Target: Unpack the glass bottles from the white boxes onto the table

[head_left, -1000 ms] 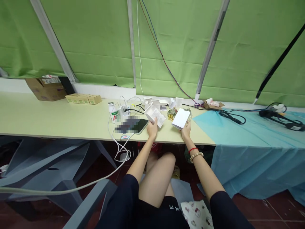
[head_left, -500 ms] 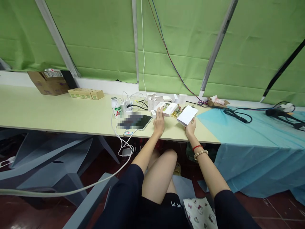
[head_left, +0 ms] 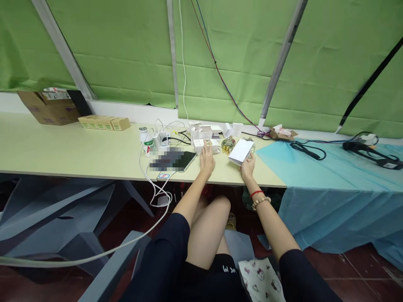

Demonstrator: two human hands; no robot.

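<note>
My left hand rests over a small white box on the table, its fingers stretched out across the top. My right hand grips a flat white box by its lower right corner, tilted above the tabletop. Between the two lies a cluster of small gold-coloured pieces, too small to name. More of something similar is partly hidden behind the flat white box. Several opened white boxes stand just beyond my left hand.
Left of my hands are a dark tablet-like device, a white can and a power strip with cables. Farther left sit yellowish boxes and a cardboard carton. A blue cloth covers the table's right side.
The box at my left hand has come down and left, from tilted to level. More of the gold-coloured pieces shows. My right hand still holds the flat white box. The view has swung slightly right.
</note>
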